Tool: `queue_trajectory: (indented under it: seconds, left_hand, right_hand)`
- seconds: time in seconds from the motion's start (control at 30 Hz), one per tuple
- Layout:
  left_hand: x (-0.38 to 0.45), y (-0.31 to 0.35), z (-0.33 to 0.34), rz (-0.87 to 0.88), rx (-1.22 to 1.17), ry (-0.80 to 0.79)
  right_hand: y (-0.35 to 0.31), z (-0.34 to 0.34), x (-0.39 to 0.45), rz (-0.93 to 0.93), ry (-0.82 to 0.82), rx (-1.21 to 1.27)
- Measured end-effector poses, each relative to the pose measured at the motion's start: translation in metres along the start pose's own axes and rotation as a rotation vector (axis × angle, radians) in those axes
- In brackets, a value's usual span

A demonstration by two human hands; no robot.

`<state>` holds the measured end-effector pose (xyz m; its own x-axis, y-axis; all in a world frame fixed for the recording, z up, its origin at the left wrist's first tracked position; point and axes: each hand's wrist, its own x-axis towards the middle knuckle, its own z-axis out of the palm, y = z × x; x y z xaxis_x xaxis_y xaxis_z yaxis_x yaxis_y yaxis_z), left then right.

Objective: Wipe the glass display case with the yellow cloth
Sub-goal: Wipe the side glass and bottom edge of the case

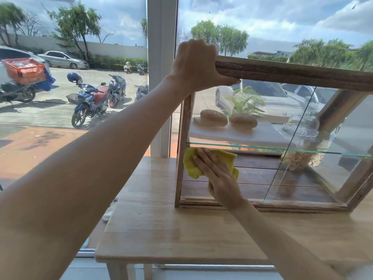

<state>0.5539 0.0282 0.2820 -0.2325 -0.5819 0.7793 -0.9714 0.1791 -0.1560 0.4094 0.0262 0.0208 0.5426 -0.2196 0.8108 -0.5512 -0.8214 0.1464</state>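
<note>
A glass display case [262, 178] with a worn wooden frame stands on a light wooden table [161, 219]. My left hand [197, 65] grips the top left corner of the frame, thumb under the top rail. My right hand [218, 174] lies flat with straight fingers on the yellow cloth [191, 164], pressing it against the lower left of the front glass pane, just below the glass shelf's edge.
Inside the case, two sesame buns [214, 117] sit on a white board on the glass shelf [282, 149], with a glass dish [300, 128] to the right. A large window [80, 57] behind shows parked motorbikes and cars. The table's front edge is near me.
</note>
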Motion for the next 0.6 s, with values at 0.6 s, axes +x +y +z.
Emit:
queue_trajectory:
  seconds: [0.6]
  left_hand:
    - [0.006, -0.005, 0.009, -0.003, 0.000, 0.035]
  right_hand:
    - [-0.002, 0.026, -0.058, -0.180, -0.691, -0.032]
